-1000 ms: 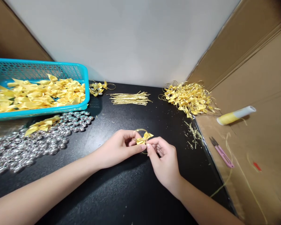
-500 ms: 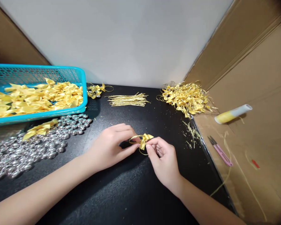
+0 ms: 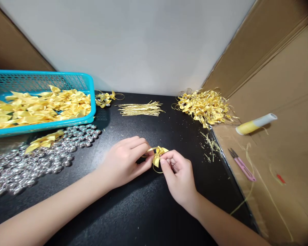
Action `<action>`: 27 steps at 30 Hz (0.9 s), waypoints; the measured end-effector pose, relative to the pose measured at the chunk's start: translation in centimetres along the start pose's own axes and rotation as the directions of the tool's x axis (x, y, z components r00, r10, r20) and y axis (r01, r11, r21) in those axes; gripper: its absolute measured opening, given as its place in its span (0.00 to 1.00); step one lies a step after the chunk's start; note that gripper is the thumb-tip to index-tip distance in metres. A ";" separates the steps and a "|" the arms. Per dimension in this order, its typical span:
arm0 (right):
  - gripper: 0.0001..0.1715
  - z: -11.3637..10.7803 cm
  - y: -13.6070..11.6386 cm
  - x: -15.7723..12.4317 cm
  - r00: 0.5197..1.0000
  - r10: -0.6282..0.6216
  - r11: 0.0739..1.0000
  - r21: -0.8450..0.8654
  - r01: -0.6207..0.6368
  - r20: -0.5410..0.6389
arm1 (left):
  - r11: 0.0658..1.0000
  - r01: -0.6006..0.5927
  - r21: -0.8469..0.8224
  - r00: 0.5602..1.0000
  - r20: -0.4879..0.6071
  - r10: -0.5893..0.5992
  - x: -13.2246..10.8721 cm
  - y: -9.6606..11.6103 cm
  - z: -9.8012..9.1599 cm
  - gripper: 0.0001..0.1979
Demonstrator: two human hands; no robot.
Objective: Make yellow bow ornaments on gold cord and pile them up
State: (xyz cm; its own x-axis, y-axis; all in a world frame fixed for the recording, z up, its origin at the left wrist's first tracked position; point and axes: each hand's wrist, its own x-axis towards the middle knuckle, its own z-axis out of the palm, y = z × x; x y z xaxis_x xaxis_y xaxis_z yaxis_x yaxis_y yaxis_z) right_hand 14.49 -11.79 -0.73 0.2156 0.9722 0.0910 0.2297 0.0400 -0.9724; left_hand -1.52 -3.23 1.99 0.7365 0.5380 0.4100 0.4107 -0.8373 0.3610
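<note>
Between my two hands, a little above the black tabletop, is a yellow ribbon bow (image 3: pixel 158 155) with a loop of gold cord (image 3: pixel 157 171) hanging below it. My left hand (image 3: pixel 132 157) pinches the gold cord at the bow's left side, thumb and fingertips together. At the bow's right edge, my right hand (image 3: pixel 178 176) grips it between thumb and forefinger, the other fingers curled in. Both hands' fingertips partly cover the cord and the bow's edges.
A blue basket (image 3: pixel 88 119) of yellow bows stands left, behind silver beads (image 3: pixel 48 164). Gold cord pieces (image 3: pixel 141 109) lie at the back. Finished-looking bows (image 3: pixel 205 107) are heaped back right. Pink thread snips (image 3: pixel 242 165) and a thread tube (image 3: pixel 256 124) lie on cardboard at right.
My left thumb and fingers have closed together around the cord loop, which stood more open before. My right hand has barely moved.
</note>
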 end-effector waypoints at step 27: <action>0.10 0.7 0.4 -0.9 0.998 0.057 0.993 0.103 -0.058 0.014 | 0.999 -0.012 -0.051 0.990 -0.141 0.005 -0.4 0.7 0.7 0.09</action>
State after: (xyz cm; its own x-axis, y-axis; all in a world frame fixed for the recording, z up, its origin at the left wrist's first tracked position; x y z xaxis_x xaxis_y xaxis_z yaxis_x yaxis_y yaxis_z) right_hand 13.70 -12.44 -1.39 0.2152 0.9760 0.0323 0.1183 0.0067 -0.9930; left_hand -1.12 -4.11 1.54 0.6554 0.5423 0.5257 0.3735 -0.8377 0.3985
